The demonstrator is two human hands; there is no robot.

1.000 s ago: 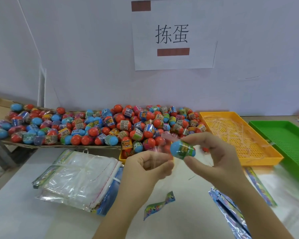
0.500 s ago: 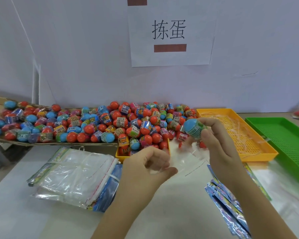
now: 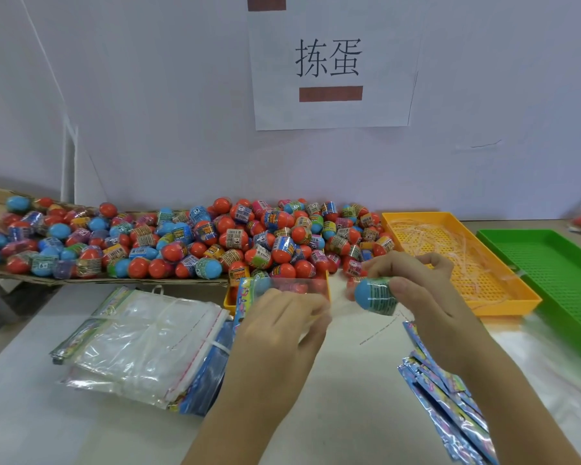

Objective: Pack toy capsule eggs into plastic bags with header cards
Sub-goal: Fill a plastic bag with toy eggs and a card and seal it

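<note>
- The left hand (image 3: 282,327) is bare, with a smooth back, slim fingers and rounded knuckles.
- The right hand (image 3: 426,297) is bare as well, and its thumbnail (image 3: 399,284) is plain and cut short (the only nail that shows clearly).
- The left forearm (image 3: 235,421) is uncovered as far as the bottom edge of the view, slender and smooth.
- The right forearm (image 3: 503,397) is likewise uncovered down to the bottom edge, and of the same slender build.

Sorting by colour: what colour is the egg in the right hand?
Blue egg with green band; head view.
</note>
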